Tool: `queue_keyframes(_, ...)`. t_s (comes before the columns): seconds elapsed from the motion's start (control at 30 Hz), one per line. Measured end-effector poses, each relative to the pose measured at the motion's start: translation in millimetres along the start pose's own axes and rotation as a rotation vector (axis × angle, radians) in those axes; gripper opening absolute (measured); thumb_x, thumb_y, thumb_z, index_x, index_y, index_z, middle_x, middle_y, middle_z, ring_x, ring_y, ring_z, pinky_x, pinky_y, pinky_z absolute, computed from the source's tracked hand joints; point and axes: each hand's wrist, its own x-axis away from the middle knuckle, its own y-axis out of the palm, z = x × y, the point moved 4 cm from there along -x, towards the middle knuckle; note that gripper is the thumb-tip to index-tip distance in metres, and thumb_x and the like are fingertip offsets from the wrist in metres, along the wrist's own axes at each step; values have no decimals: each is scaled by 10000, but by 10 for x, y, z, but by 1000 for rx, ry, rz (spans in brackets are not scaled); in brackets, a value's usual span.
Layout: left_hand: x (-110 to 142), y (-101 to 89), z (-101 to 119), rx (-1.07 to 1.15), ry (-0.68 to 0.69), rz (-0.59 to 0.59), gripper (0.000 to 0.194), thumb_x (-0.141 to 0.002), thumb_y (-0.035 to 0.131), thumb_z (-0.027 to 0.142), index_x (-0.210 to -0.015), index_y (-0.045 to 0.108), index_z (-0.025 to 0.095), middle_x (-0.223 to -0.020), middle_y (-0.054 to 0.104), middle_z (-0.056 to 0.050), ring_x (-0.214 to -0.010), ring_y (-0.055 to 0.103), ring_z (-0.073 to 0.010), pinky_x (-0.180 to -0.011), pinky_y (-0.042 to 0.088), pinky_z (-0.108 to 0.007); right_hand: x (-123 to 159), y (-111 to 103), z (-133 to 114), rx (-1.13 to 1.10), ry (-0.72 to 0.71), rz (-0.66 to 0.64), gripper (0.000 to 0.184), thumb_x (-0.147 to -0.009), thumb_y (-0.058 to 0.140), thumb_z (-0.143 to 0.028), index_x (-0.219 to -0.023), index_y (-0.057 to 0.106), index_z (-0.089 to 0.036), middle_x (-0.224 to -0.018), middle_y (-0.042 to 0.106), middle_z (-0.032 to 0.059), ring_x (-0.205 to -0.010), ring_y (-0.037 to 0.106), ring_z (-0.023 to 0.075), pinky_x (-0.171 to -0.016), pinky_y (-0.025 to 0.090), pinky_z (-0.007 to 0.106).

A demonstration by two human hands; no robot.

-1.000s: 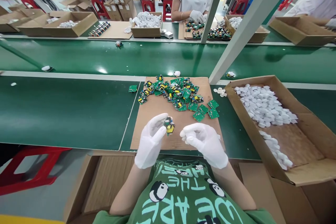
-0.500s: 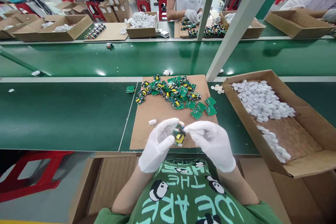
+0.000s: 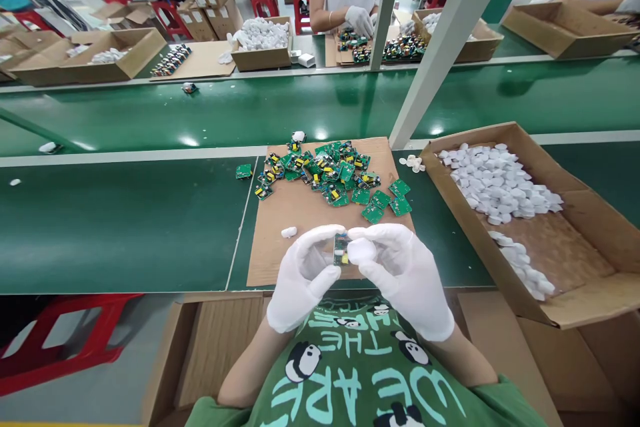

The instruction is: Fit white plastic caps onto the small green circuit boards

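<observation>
Circuit board (image 3: 340, 248) in left hand (image 3: 300, 283)

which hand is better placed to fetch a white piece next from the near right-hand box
Right, most likely: the right hand is nearer the cardboard box of white pieces, though it holds a rounded white piece. The left hand is farther away, holding a circuit board.
</observation>
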Motion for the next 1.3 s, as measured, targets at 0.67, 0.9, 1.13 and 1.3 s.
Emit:
queue_keyframes(0.67,81,36,-49,-20,85,-15,437,-831,711,181,-1240,622,305,-1435,493,-105,-1232,595,-266,-1004,519,-401,-50,29,77,310,-405,-56,345,-851,733,-298,-1151,565,-272,-1160,682,87,-1189,605,273,-992,508,497)
queue_keyframes(0.9,39,17,-125,74,-360,-138,548,-853,629,562,-1250,610,185,-1116,685,-137,-809,707,-228,-657,597,-317,-60,37,-99,567,-551,-168,435,-809,733,-151,-1184,561,-286,-1051,723,42,-1037,666,236,-908,550,416)
queue_keyframes(1.13,55,175,-127,380,-674,-395,474,-856,630,529,-1112,602,131,-586,617,-10,-437,638,-163,-349,462,-191,-111,125,-130,547,-646,-406,262,-883,637,-193,-1115,582,-301,-1085,735,20,-1071,672,219,-1005,517,418)
queue_keyframes(1.3,54,112,-182,371,-707,-363,466,-829,647,562,-977,658,120,-690,662,-58,-500,667,-172,-376,491,-204,-175,183,-79,424,-532,-593,37,-933,620,-257,-950,603,-285,-878,747,-11,-881,704,182,-915,548,353)
